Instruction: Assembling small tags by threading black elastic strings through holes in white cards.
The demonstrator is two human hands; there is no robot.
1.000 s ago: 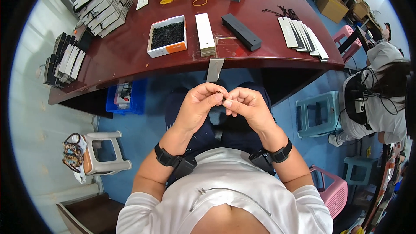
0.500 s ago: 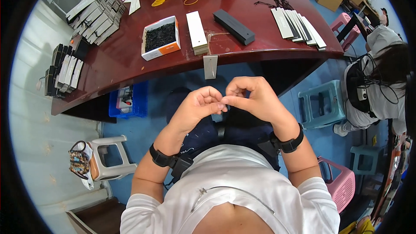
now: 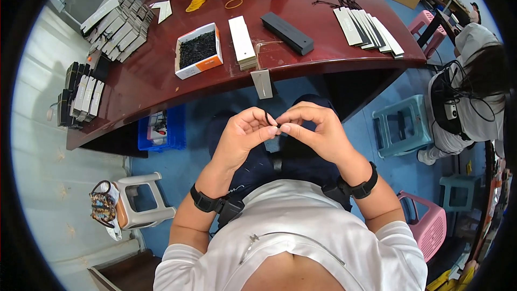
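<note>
My left hand (image 3: 242, 134) and my right hand (image 3: 320, 129) meet fingertip to fingertip above my lap, in front of the table edge. Both are closed in a pinch on a thin black cord (image 3: 266, 117), which curves up as a small loop beside my left fingers. Its other end is hidden by the fingertips. Just beyond my hands, a pale tag (image 3: 262, 84) hangs over the table's front edge. Behind it lie a stack of white tags (image 3: 240, 37), a stack of black tags (image 3: 288, 33) and an open box (image 3: 209, 63) full of black cords.
Fanned-out tags (image 3: 366, 29) with black cords lie at the right of the dark red table (image 3: 161, 99). Bundled tags (image 3: 121, 27) pile up at the left. Yellow rubber bands (image 3: 198, 2) lie farther back. A person (image 3: 468, 91) sits at the right beside a teal stool (image 3: 404, 126).
A black cord loop now shows above my left fingers. My right fingers have straightened and lowered a little. The view has shifted slightly.
</note>
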